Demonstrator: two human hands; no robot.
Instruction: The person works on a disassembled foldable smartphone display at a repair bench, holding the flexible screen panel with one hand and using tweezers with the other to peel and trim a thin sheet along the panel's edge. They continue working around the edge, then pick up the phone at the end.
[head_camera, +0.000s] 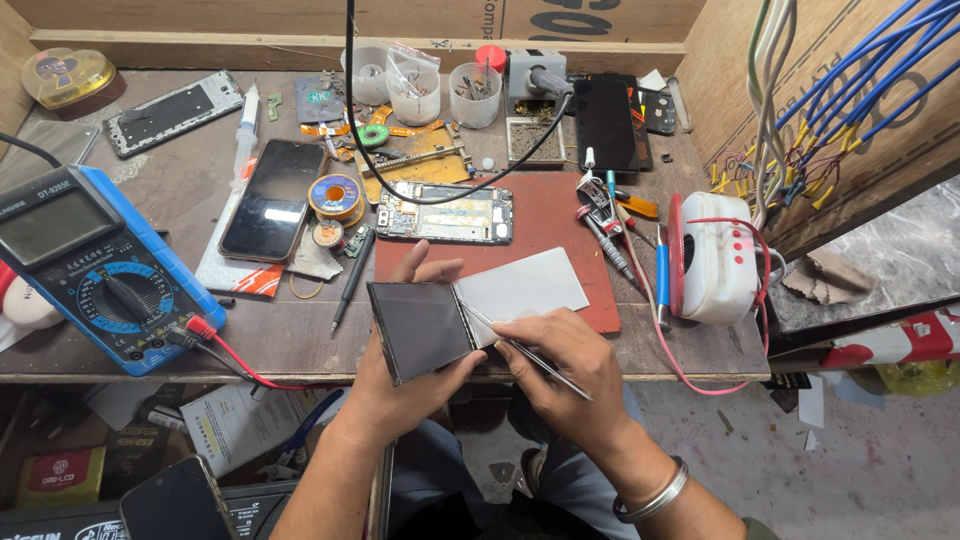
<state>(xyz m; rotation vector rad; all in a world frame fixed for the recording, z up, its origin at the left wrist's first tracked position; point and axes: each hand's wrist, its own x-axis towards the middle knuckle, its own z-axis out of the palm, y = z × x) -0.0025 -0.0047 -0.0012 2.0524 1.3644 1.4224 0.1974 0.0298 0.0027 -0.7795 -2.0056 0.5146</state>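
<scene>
While both hands work above the desk (300, 330) edge: dark screen panel (420, 328), held.
Left hand (405, 385) clasps the panel from beneath; right hand (560, 365) pinches tweezers (520, 348), tip touching the panel's right edge, beside a white sheet (525, 285).

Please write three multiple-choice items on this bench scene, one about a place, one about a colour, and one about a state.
1. Where is the multimeter?
A. at the bench's left edge
B. beside the white device with the red cable
C. on the red mat

2. What colour is the mat under the opened phone?
A. green
B. red
C. blue

3. What is the right hand doing?
A. resting open
B. holding tweezers at the dark screen panel
C. gripping a probe

Answers: 1 A, it sits at far left; 2 B, the mat is dull red; 3 B, its tips meet the panel held by the left hand.
</scene>
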